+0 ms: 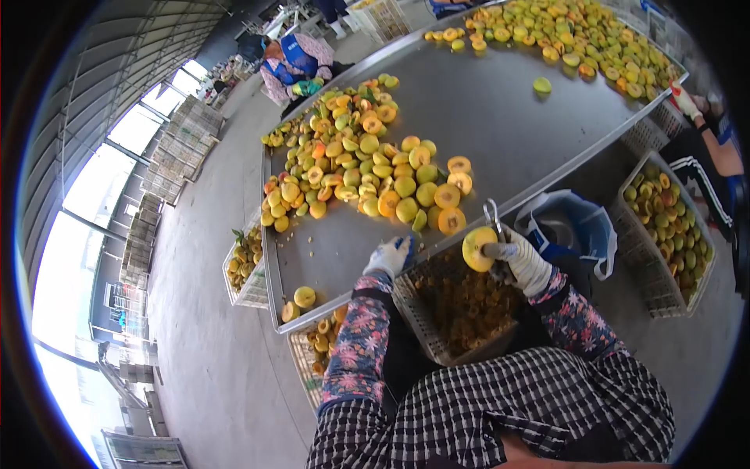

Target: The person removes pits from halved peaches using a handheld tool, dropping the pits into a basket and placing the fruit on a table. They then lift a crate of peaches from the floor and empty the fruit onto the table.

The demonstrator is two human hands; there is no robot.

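Note:
My right hand [522,264], in a white glove, grips a yellow fruit half [477,248] just over the table's near edge. A metal loop tool [492,212] sticks up beside the fruit from the same hand. My left hand [390,257], also gloved, rests at the edge of the steel table [500,117], and something small and blue [410,245] shows at its fingers. Below both hands a plastic crate [461,306] holds brownish pits and scraps. A pile of whole and halved yellow-orange fruit [367,168] lies on the table just beyond my hands.
A second heap of fruit [570,39] covers the table's far end. At right stand a crate of fruit halves [669,228] and a blue-lined bucket [569,227]. More crates [246,262] sit left of the table. One person [295,64] works at the far side, another [707,141] at right.

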